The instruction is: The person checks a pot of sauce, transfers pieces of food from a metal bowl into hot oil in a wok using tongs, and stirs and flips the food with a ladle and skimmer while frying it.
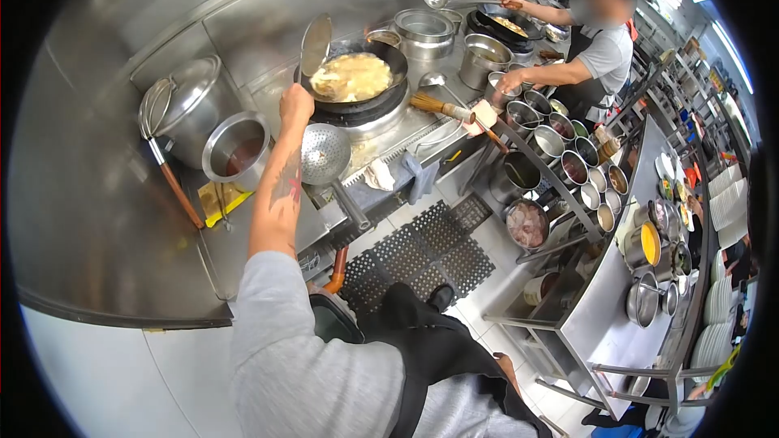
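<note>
My left hand (297,102) is closed at the left rim of a black wok (377,101), apparently gripping a round, shallow metal utensil (316,42). That utensil stands tilted on edge over the wok; its handle is hidden. Pale yellow food (357,77), egg-like, spreads across the wok. Beside my forearm lies a perforated metal skimmer (325,154), with its thick handle pointing toward me. My right hand (508,369) hangs low beside the black apron (414,357), and its fingers are mostly hidden.
A lidded pot (195,101), a whisk (154,118) and a pot of dark liquid (237,150) stand left. A bamboo brush (442,107) lies right of the wok. A co-worker (604,45) cooks beyond, near seasoning pots (574,166). A perforated mat (414,259) covers the floor.
</note>
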{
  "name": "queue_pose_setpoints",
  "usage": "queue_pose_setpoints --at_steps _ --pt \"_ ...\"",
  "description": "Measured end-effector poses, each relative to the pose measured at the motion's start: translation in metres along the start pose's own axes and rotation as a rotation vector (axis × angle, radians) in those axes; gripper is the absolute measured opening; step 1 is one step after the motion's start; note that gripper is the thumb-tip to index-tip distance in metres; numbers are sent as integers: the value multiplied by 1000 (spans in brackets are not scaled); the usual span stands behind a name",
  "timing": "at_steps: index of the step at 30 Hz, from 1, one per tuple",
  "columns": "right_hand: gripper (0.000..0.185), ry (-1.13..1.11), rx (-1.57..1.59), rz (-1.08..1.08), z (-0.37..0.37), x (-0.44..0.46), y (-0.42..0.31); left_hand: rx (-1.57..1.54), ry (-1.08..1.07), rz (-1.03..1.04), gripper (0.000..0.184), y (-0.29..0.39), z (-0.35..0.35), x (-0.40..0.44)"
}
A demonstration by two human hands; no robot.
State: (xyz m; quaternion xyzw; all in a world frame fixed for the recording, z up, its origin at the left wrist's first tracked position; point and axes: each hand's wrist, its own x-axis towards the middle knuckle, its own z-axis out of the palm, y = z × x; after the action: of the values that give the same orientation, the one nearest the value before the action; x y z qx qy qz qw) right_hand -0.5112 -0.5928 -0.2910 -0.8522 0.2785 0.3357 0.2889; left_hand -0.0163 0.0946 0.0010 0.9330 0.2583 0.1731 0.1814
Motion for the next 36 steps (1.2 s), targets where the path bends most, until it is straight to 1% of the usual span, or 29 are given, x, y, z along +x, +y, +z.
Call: queue_pose_setpoints --at_steps 2,4,5,7,9,10,11,13,14,16,17,19,20,21,22,23,24,25,26,28,30,31,33,36 --pt "61 18 -30 8 1 3 8 -94 56 -4 26 3 -1 -19" --pt "61 21 -40 10 2 1 6 -29 -79 -102 28 -1 27 -5" --pt "60 -15 -62 -10 4 0 3 -12 -111 -109 28 -7 38 9" --pt "59 -37 -86 -24 5 8 -2 0 -136 -117 28 -5 31 20" --pt "58 0 -42 -51 7 23 -7 -46 -68 -19 27 -2 14 19" --pt "58 40 2 -74 5 22 -14 -42 -69 -20 27 -4 12 18" --pt "58 49 -86 -87 -1 22 -20 -57 -27 8 26 -5 9 17" --pt "58 30 -105 -124 -7 24 -30 -51 43 32 26 -4 0 13" --pt "58 17 -110 -139 -10 27 -35 -47 41 38 26 -4 -6 9" --pt "59 38 -152 -170 -21 21 -55 -28 98 71 26 -6 -16 6" --pt "60 34 -156 -210 -23 29 -57 -97 145 62 26 -9 -21 1" --pt "57 57 -157 -251 -22 50 -57 25 185 166 27 -24 -30 1" --pt "56 74 -136 -244 -23 57 -54 151 124 136 28 -27 -39 -4" --pt "57 92 -165 -251 -24 60 -54 146 95 123 29 -36 -37 6" --pt "58 111 -190 -256 -27 63 -57 197 73 173 31 -42 -39 9" --pt "57 111 -174 -233 -31 63 -62 246 101 268 31 -69 -18 32" --pt "56 102 -164 -218 -33 64 -69 237 91 236 31 -70 -20 32" --pt "55 105 -165 -225 -36 62 -77 132 101 108 29 -75 -15 39" --pt "55 98 -161 -220 -36 64 -84 138 95 113 29 -81 -5 45" --pt "55 94 -124 -221 -39 71 -98 83 82 32 28 -84 -5 32" --pt "55 78 -141 -244 -48 82 -118 108 67 42 28 -92 7 37" --pt "55 52 -148 -296 -53 93 -129 122 55 61 28 -93 9 40" --pt "54 29 -181 -371 -64 120 -155 119 69 24 28 -90 11 41" --pt "47 59 -266 -502 -94 184 -222 129 64 -66 27 -59 8 33"
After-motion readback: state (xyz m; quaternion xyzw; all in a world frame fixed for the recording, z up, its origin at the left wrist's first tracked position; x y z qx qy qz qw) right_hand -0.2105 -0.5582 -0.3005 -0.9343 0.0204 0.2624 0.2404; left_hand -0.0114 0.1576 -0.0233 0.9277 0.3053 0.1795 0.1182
